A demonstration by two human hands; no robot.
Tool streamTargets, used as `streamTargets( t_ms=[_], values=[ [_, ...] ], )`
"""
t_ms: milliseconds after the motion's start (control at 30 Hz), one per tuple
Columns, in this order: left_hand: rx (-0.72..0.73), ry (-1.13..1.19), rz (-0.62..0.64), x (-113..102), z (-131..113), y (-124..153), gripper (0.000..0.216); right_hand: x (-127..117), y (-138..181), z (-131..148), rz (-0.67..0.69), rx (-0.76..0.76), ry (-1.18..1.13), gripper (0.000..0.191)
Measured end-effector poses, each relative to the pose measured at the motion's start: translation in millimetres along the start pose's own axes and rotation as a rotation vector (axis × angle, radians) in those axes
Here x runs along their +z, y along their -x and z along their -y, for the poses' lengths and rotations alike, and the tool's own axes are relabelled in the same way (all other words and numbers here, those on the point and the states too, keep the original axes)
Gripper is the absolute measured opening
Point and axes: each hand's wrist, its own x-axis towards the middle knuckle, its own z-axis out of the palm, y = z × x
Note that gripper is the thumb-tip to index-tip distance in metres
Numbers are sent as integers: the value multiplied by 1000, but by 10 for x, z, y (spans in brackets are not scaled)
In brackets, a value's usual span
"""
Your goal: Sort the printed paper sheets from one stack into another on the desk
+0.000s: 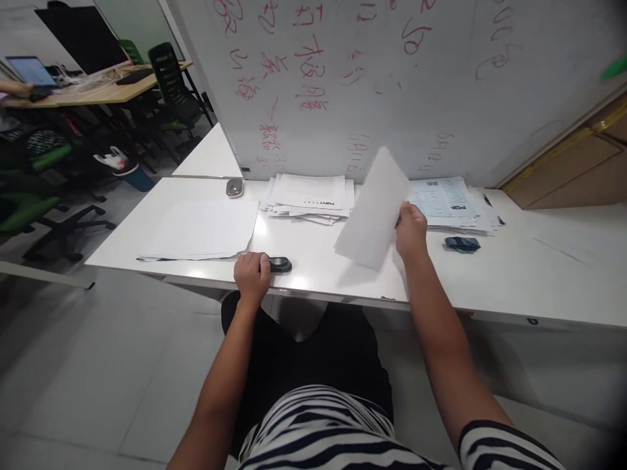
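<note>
My right hand grips a white sheet of paper by its right edge and holds it tilted above the desk. Whether it is one sheet or more I cannot tell. Close to the desk's front edge, my left hand is closed around a black stapler, whose end sticks out to the right. Left of that hand lies a flat stack of blank white paper. Behind the raised sheet are a pile of printed papers and, farther right, another pile topped by a bluish printed page.
A computer mouse sits at the back left of the white desk. A small dark packet lies at right, near a cardboard box. The whiteboard rises behind. A chair and bin stand left.
</note>
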Motion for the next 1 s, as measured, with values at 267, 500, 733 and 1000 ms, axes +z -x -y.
streamTargets(
  t_ms=[267, 500, 733, 1000],
  values=[
    [-6, 4, 1, 7, 5, -3, 32, 56, 51, -103, -93, -91, 372, 41],
    [-54, 22, -17, -13, -55, 1, 29, 73, 188, 355, 126, -203, 580, 42],
    [80, 182, -183, -518, -560, -107, 44, 265, 552, 1331, 467, -944, 992, 33],
    [-6, 884, 447, -667, -952, -122, 35, 305, 1071, 1538, 795, -1166, 1019, 28]
  ],
)
